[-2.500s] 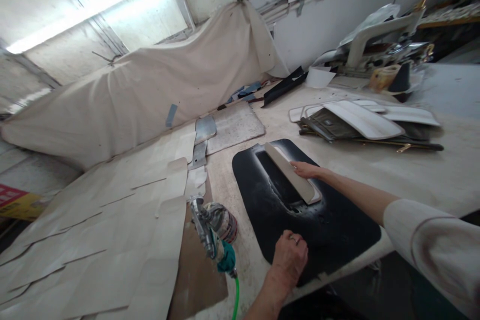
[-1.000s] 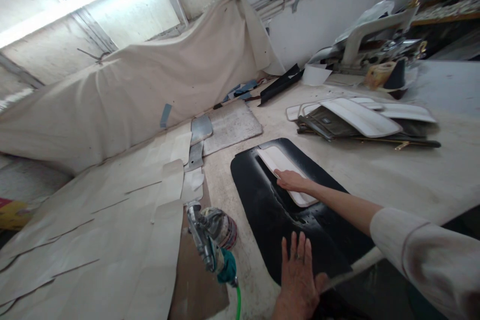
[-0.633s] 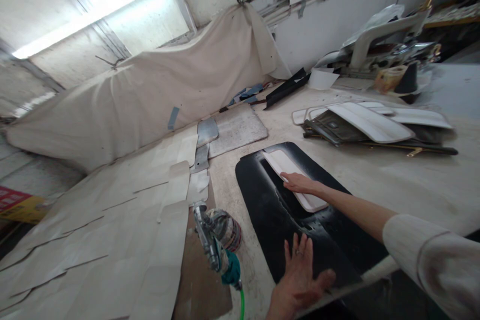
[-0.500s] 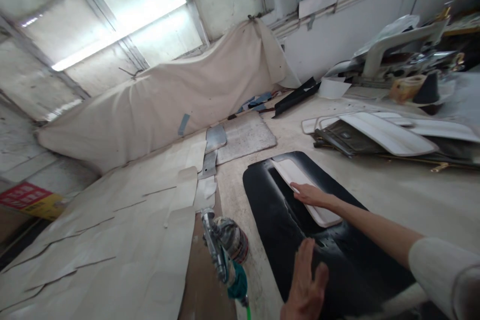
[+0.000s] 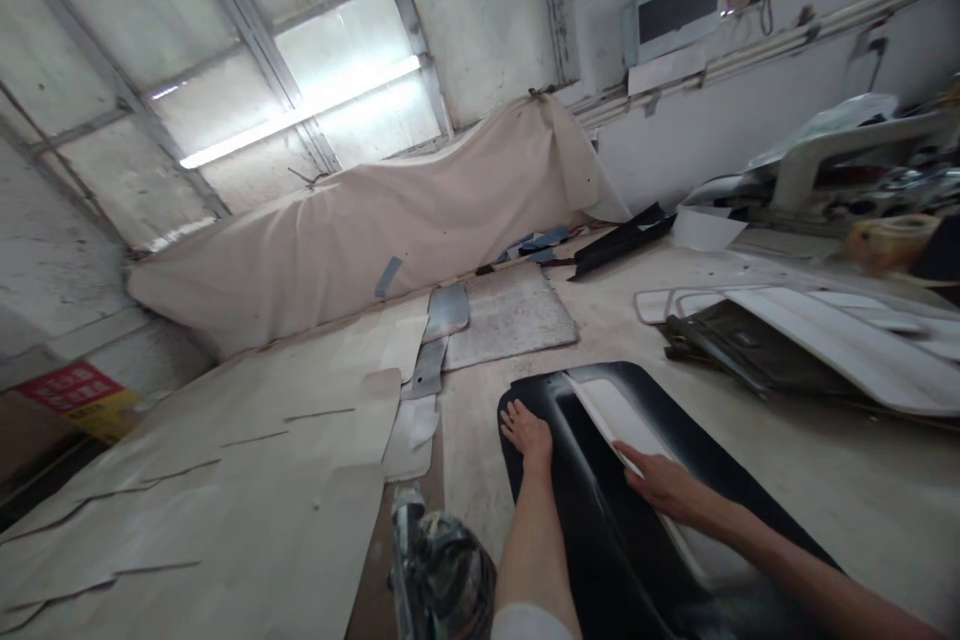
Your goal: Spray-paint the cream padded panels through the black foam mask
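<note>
A black moulded panel [image 5: 577, 480] lies on the worktable in front of me. A cream-white padded insert [image 5: 611, 412] sits in its recess. My left hand [image 5: 525, 428] reaches forward and grips the panel's far left edge. My right hand [image 5: 660, 485] rests flat on the near part of the white insert, fingers spread, holding nothing.
A spray gun with a cup [image 5: 439, 575] stands at the table's near edge, left of my arm. Beige paper patterns [image 5: 225, 480] cover the left side. A grey mat [image 5: 506, 315] lies beyond. Stacked white and dark panels [image 5: 795, 340] lie right. A draped cloth [image 5: 390, 210] runs along the back wall.
My view has tilted up. My left hand moved from the panel's near edge to its far left edge. The white insert, earlier tilted up, now lies flat under my right hand.
</note>
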Tool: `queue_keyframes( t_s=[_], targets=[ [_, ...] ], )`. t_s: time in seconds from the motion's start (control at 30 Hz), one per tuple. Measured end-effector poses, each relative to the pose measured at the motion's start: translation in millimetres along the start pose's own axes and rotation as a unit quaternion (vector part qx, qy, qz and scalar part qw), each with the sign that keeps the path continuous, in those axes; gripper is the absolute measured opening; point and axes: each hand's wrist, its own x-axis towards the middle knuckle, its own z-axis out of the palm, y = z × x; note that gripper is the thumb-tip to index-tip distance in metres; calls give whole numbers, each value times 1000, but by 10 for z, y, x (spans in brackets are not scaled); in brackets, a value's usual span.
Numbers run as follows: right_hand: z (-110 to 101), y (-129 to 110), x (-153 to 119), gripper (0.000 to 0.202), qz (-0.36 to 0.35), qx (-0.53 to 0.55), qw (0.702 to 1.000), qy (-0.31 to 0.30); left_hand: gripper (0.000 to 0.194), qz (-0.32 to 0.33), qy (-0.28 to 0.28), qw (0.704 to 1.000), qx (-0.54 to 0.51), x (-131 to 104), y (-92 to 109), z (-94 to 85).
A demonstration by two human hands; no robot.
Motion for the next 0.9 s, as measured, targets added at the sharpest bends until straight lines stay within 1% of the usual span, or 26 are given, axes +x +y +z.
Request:
queue_keyframes(
  t_s=[0.07, 0.13, 0.23, 0.3, 0.37, 0.47, 0.53, 0.63, 0.77, 0.9],
  targets=[
    [124, 112, 45, 53, -6, 23, 1000, 11, 51, 44, -9, 999, 15, 250, 65, 42],
    [241, 220, 91, 55, -9, 54, 998, 18, 49, 80, -20, 996, 32, 442, 137, 78],
    [346, 333, 135, 57, -6, 88, 996, 21, 40, 105, -44, 992, 57, 637, 223, 127],
    [355, 364, 142, 57, -1, 101, 995, 26, 34, 112, -56, 990, 70, 730, 260, 140],
    [320, 358, 132, 57, 8, 105, 994, 27, 33, 115, -59, 989, 75, 818, 289, 128],
    [205, 291, 89, 56, 13, 102, 995, 9, 32, 108, -66, 990, 65, 963, 333, 92],
    [109, 231, 52, 55, 5, 92, 996, -3, 31, 96, -89, 990, 50, 1062, 358, 93],
    [-8, 159, 18, 54, 4, 71, 997, -13, 32, 82, -125, 989, 19, 1162, 375, 158],
    [-65, 121, 16, 53, 9, 65, 998, -26, 32, 56, -133, 989, -6, 1160, 391, 262],
    [-101, 66, 18, 50, 20, 42, 998, -30, 32, 24, -129, 991, -14, 1138, 432, 289]
  ],
)
